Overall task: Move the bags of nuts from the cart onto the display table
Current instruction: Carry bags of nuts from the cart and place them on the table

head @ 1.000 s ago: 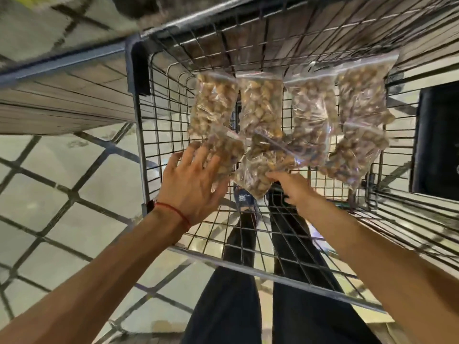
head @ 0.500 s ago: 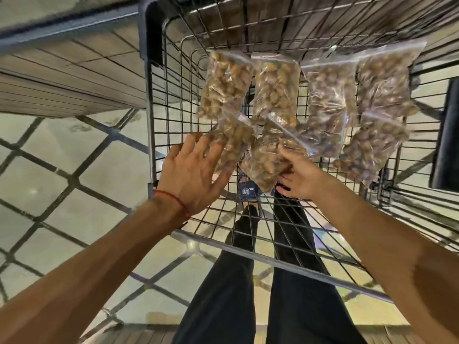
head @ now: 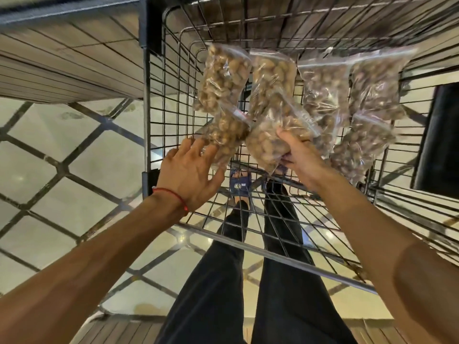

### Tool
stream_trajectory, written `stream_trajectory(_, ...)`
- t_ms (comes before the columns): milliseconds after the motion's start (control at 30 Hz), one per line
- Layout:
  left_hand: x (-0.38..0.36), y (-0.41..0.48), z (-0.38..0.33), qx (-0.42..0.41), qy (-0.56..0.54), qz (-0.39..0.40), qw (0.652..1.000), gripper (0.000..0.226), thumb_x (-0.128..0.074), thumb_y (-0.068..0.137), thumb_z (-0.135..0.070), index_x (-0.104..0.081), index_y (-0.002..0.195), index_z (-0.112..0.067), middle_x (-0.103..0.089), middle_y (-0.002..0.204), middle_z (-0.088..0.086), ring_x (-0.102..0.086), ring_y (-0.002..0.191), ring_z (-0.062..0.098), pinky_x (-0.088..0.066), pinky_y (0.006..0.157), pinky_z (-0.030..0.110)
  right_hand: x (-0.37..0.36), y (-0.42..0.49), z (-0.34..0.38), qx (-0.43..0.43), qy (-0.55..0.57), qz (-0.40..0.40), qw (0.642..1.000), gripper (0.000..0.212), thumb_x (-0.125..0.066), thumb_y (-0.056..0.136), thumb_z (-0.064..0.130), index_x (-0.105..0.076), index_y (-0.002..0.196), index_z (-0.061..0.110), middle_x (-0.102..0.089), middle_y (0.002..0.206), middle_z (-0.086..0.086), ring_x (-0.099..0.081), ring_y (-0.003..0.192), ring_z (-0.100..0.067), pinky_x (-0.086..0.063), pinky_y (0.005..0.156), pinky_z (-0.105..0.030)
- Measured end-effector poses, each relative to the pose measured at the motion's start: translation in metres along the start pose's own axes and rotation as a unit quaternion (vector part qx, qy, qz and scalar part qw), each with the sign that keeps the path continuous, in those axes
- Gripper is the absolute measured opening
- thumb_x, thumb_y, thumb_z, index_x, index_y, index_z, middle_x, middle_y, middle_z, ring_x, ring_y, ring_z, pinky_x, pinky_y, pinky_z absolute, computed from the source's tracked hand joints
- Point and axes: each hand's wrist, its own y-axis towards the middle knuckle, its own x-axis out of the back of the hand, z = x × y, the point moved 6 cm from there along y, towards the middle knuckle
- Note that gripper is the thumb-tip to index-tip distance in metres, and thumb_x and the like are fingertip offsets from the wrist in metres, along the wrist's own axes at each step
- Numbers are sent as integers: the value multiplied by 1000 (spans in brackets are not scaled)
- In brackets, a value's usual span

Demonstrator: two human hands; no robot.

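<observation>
Right-hand grip: right hand clenched on the near end of the near-middle bag of nuts, thumb on top, fingers curled beneath the plastic
Left-hand grip: left hand released, fingers spread and fairly straight, tips touching the near-left bag; it holds nothing
Held bag: clear zip bag lying partly over its neighbours, seal end pointing away; whether it has left the wire floor I cannot tell
Other bags: far row of four bags side by side, plus the near-right bag; seven in all
Cart: wire cart with every bag inside its basket; tiled floor and the person's dark trousers show through the mesh
Display table: wooden slatted surface just left of the cart, probably the table, well apart from the bags
Progress: judged as the very start, since nothing is out of the cart yet
Risk, slipping: the pinch is at one end of slack plastic, so the nuts may slump to the far end and pull the bag out of the fingers
Risk, dragging: the held bag overlaps its neighbours, so lifting it could pull one along or tip it over
Risk, snagging: thin plastic drawn across the wire could catch and tear
Risk, seal: squeezing hard could pop the zip and spill nuts through the mesh
</observation>
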Motion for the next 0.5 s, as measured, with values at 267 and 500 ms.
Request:
stream_trajectory(267,-5,22,-1,105,-103,64,987,61,-36,100,-60,-34,149,-24,-49,143,10,-50,130,31,-53,92,51,34,3,21,-3,157,-54,986,28,-60,97,43,-78,88,23,-79,94,0,-72,96,-27,-50,107,-57)
stream_trajectory(500,-39,58,9,222,-270,55,935,74,-59,96,-50,-32,150,-7,-34,155,18,-34,143,37,-34,117,48,48,7,29,-8,225,-36,974,24,-55,103,29,-76,97,17,-80,98,-6,-77,93,-31,-61,90,-52)
